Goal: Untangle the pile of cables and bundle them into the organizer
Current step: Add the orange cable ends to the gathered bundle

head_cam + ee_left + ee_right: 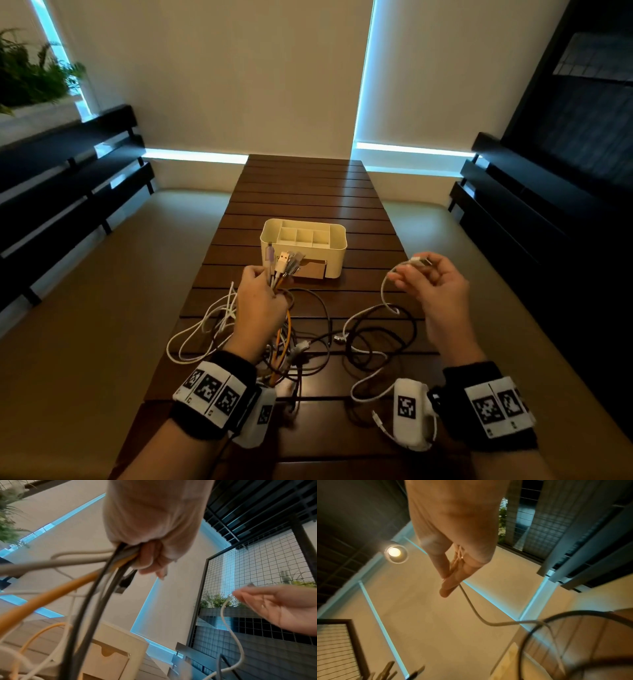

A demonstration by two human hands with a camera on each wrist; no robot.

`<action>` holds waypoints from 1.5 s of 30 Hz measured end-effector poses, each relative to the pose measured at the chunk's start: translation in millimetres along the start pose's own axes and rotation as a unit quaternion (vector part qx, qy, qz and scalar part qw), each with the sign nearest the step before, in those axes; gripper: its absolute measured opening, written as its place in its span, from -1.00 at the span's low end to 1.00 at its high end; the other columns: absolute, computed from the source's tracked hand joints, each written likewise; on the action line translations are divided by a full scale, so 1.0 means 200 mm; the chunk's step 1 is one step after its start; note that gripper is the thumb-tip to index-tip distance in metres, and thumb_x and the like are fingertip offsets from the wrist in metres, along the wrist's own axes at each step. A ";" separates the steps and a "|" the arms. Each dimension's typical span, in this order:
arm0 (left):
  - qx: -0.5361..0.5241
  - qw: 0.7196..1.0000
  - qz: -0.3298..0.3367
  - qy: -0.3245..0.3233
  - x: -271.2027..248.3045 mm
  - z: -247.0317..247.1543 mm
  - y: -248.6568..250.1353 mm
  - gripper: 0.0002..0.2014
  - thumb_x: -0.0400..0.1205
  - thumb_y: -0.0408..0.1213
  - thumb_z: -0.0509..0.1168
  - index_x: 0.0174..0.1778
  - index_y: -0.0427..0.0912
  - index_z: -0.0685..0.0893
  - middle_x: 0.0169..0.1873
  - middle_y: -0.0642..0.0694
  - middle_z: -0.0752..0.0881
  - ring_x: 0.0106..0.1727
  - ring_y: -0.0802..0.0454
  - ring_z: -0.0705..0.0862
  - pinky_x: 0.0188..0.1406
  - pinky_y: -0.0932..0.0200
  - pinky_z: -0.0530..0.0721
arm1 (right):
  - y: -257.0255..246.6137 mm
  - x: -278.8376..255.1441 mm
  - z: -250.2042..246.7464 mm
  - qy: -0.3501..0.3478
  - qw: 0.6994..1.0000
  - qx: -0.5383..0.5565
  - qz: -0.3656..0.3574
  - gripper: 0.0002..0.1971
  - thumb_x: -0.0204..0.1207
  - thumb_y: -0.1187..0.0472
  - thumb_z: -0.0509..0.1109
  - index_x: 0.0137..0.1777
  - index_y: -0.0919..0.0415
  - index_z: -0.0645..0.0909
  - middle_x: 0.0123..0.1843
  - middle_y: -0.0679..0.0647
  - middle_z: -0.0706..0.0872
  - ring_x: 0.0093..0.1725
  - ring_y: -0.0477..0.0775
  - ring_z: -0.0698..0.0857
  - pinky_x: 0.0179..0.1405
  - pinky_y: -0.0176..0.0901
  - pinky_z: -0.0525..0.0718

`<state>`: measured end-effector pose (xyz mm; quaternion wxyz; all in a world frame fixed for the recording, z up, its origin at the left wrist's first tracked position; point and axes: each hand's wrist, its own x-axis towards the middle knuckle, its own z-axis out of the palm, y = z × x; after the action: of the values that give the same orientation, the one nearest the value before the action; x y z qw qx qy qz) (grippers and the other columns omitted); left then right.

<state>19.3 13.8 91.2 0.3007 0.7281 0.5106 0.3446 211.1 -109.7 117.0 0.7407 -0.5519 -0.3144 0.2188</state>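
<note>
My left hand grips a bunch of cable ends, white, grey, purple and orange, with the plugs pointing up in front of the cream organizer. The left wrist view shows the fist closed round several grey, black and orange cords. My right hand is raised to the right and pinches the plug of a white cable that droops to the table. That white cable hangs from the fingertips in the right wrist view. The remaining tangle of cables lies on the table between my wrists.
The dark slatted wooden table runs away from me, with the organizer near its middle; a small wooden drawer sits in the organizer's front. Beige cushioned benches flank the table. A black cable loop hangs close to my right wrist.
</note>
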 end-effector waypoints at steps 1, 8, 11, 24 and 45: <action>-0.021 0.999 0.018 0.017 -0.01 0.01 0.00 -0.78 0.50 -0.61 0.28 -0.08 -0.20 0.60 -0.02 -0.08 0.45 -0.04 0.03 0.48 -0.08 0.19 0.48 | -0.02 -0.01 0.02 -0.011 1.000 -0.005 -0.019 -0.85 0.53 0.45 0.31 -0.06 0.20 0.58 -0.31 0.06 0.77 -0.33 0.00 0.79 -0.33 -0.34 0.73; -0.031 0.967 0.231 0.104 -0.07 0.06 -0.02 -0.90 0.56 -0.51 0.36 -0.02 -0.43 0.67 -0.14 -0.12 0.54 -0.24 0.35 0.41 -0.34 0.51 0.40 | -0.05 -0.06 0.15 -0.092 0.984 -0.142 -0.056 -0.83 0.58 0.27 0.28 -0.06 -0.06 0.58 -0.06 0.04 0.57 -0.34 -0.13 0.58 -0.35 -0.37 0.60; -0.046 0.958 0.271 0.085 -0.09 0.05 0.00 -0.79 0.40 -0.57 0.49 -0.13 -0.28 0.67 -0.10 -0.02 0.51 -0.20 0.37 0.43 -0.33 0.53 0.43 | -0.05 -0.09 0.20 -0.182 0.975 -0.122 0.031 -0.89 0.67 0.23 0.13 0.03 0.06 0.47 -0.12 0.03 0.66 -0.44 -0.10 0.58 -0.43 -0.34 0.59; -0.123 0.883 0.396 0.222 -0.11 0.13 -0.08 -0.80 0.41 -0.36 0.33 -0.25 -0.14 0.39 -0.18 0.02 0.51 -0.26 0.22 0.48 -0.14 0.60 0.51 | 0.12 -0.19 0.29 -0.294 0.926 -0.202 0.125 -0.77 0.60 0.31 0.27 0.20 0.07 0.56 -0.22 0.07 0.66 -0.39 -0.12 0.54 -0.44 -0.37 0.54; -0.456 0.853 -0.130 -0.215 -0.14 0.13 0.06 -0.40 0.40 0.31 0.31 0.01 -0.21 0.70 -0.30 -0.19 0.67 -0.29 -0.08 0.59 -0.29 0.14 0.52 | 0.18 -0.22 0.36 -0.120 0.981 -0.148 -0.042 -0.92 0.54 0.22 0.37 -0.13 0.08 0.69 -0.50 -0.17 0.67 -0.50 -0.24 0.62 -0.50 -0.43 0.52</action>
<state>40.4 -19.5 79.6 0.7439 0.4917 0.3086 0.3311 128.6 -79.9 87.2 0.6159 -0.6115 -0.4532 0.2032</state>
